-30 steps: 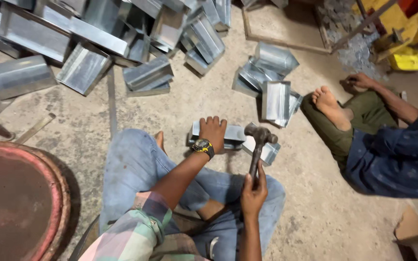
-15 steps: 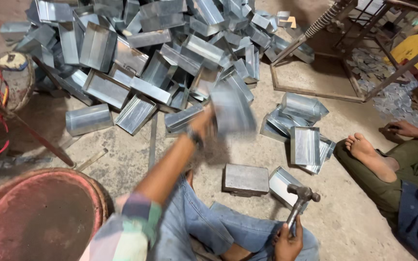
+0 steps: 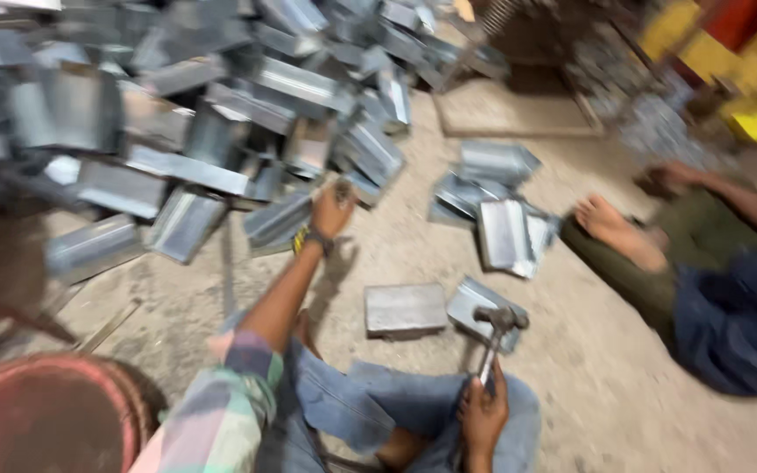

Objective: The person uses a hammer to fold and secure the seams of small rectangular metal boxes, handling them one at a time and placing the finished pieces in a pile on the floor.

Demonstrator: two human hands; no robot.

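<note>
L hand [image 3: 333, 210] is stretched out fwd at the near edge of the big pile of folded sheet-metal pieces [image 3: 203, 114], fingers curled at one piece there; frame is blurred, so can't tell if it actually grips it or only touches. Wristband [image 3: 307, 241] on that wrist, plaid sleeve [image 3: 221, 412] further up the arm.

R hand [image 3: 482, 416] is low, over the lap, clenched round the handle of a hammer [image 3: 494, 337]; hammer head up, just above a bent metal piece [image 3: 484, 307] on the concrete floor [image 3: 597, 385]. Flat metal block [image 3: 405, 308] lies just beside that piece, to its left, in front of the jeans-clad knees.

Smaller stack of metal pieces [image 3: 501, 219] sits further out, right of the L hand. Another person's bare foot [image 3: 615, 232] is near that stack, their legs along the right side. Round reddish drum lid [image 3: 45, 420] at bottom left.
</note>
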